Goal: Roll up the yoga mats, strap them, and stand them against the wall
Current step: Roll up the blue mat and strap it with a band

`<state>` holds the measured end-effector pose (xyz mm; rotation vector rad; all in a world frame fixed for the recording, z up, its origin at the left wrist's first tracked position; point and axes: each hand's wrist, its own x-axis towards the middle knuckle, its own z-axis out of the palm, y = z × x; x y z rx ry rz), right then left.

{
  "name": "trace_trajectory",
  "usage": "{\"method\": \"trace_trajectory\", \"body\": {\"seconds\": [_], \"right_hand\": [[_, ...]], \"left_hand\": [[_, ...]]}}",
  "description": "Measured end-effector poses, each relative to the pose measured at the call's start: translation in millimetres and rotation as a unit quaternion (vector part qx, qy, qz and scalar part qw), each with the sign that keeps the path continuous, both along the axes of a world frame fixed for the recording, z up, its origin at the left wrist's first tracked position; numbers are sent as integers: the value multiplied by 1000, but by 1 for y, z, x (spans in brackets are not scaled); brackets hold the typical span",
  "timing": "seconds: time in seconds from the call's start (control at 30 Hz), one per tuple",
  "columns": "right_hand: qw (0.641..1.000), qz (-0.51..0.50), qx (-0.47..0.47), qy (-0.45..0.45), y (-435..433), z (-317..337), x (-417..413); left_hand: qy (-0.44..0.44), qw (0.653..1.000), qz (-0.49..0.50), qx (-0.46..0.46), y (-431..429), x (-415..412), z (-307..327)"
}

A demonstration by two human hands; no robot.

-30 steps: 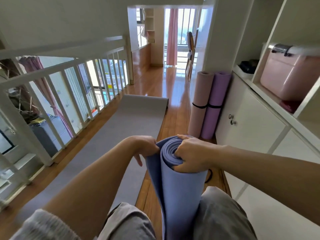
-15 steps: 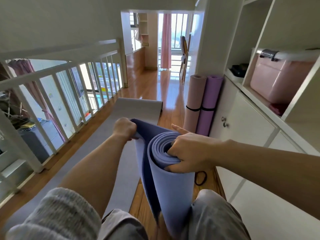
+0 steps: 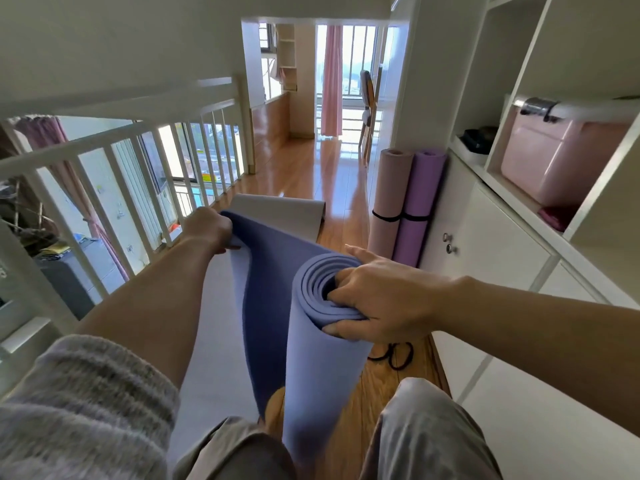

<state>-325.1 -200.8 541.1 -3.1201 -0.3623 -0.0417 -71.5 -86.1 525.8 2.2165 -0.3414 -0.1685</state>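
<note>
Wood floor [image 3: 311, 168] of narrow loft landing, white railing [image 3: 138, 143] on L, white cabinet [image 3: 491, 244] w/ shelves on R. Holds blue mat [image 3: 322, 358] upright btwn knees, lower end out of sight btwn trouser legs; mostly rolled, spiral end facing up. Clamps roll's top rim w/ R hand [image 3: 381, 299]: grip curled, some fingertips tucked into spiral, thumb on outer layer. Holds loose flap [image 3: 266, 289] out to L w/ L hand [image 3: 209, 230]: grip closed round flap's top corner. Beyond & under flap, grey mat [image 3: 277, 216] flat on floor, unrolled. Just R of roll, black strap [image 3: 394, 355] loose on floor by cabinet base. Further back, pink mat [image 3: 389, 202] & purple mat [image 3: 420, 206], both rolled, each w/ black band round middle, standing side by side, touching, against cabinet end. Pink box [image 3: 554, 164] on shelf, upper R.
</note>
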Motion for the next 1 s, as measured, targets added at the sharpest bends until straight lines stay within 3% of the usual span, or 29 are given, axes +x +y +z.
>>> {"method": "trace_trajectory", "body": {"seconds": [0.37, 0.53, 0.67, 0.83, 1.0], "right_hand": [[996, -17, -83, -17, -8, -65, -5], [995, -39, -91, -26, -21, -65, -1], [990, -125, -65, -6, -45, -62, 9], [959, -280, -31, 10, -80, -60, 14], [931, -364, -12, 27, -76, -58, 33]], "left_hand": [[65, 998, 12, 18, 17, -8, -43], [41, 998, -2, 43, 12, -5, -46], [-57, 991, -69, 97, 10, -17, -51], [-157, 946, -216, 185, 11, -67, -58], [-228, 880, -334, 249, 5, -132, -67]]}}
